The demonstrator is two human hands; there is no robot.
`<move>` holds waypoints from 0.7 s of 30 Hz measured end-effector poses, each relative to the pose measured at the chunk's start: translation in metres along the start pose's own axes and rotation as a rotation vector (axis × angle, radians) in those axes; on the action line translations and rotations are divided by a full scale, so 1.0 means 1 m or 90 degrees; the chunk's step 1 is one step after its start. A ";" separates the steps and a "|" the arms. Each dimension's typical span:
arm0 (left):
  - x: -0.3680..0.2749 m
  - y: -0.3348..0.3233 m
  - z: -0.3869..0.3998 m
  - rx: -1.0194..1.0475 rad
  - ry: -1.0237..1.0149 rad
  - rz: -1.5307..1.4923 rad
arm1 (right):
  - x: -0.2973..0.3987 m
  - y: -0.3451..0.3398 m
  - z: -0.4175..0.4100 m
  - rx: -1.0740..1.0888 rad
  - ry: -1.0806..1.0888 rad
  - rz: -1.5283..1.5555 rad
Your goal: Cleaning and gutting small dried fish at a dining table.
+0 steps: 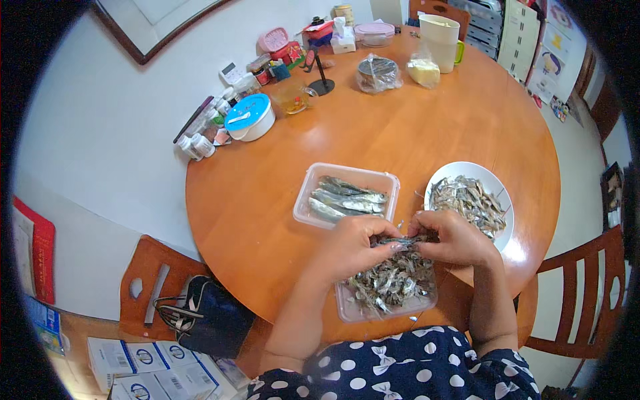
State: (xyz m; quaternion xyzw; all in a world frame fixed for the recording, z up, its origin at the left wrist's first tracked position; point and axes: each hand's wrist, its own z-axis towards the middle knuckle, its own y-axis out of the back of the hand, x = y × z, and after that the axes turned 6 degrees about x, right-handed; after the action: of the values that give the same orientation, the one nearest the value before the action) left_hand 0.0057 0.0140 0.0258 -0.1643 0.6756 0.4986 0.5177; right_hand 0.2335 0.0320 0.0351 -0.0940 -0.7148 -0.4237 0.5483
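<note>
Between my left hand (362,245) and my right hand (452,237) is a small dried fish (402,241), pinched in the fingertips of both. Right below it, a clear plastic container (345,311) holds a heap of torn dried fish scraps (395,282). Beyond my left hand, a second rectangular plastic container (303,200) holds several whole silvery dried fish (350,200). A white round plate (508,220) piled with dried fish pieces (467,202) lies beyond and to the right of my right hand.
The round wooden table (280,200) carries a blue-lidded tub (250,117), a glass cup (292,100), a black stand (321,87), a plastic-wrapped bowl (378,73) and a white pitcher (440,42) farther back. Wooden chairs stand left (145,290) and right (570,295); a dark bag (215,320) rests on the left one.
</note>
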 end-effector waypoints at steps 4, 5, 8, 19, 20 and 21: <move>-0.002 0.006 0.001 0.005 0.019 -0.020 | 0.004 0.003 0.002 0.008 -0.020 -0.007; 0.000 0.006 0.002 0.005 0.014 -0.020 | 0.005 0.004 0.002 0.005 -0.020 -0.010; 0.004 0.006 0.001 -0.007 0.022 -0.036 | 0.003 0.003 0.002 -0.003 -0.021 -0.007; 0.014 0.007 0.005 -0.160 0.039 -0.303 | -0.004 0.004 0.002 0.046 0.106 -0.016; 0.013 0.006 0.006 -0.168 0.044 -0.336 | -0.002 0.003 0.001 0.045 0.105 -0.014; 0.015 0.006 0.007 -0.167 0.046 -0.336 | 0.000 0.002 0.002 0.055 0.112 -0.014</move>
State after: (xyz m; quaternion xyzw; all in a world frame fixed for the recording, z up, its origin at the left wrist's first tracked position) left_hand -0.0010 0.0274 0.0159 -0.4174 0.5577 0.4236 0.5791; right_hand 0.2338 0.0348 0.0362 -0.0249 -0.6826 -0.4053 0.6076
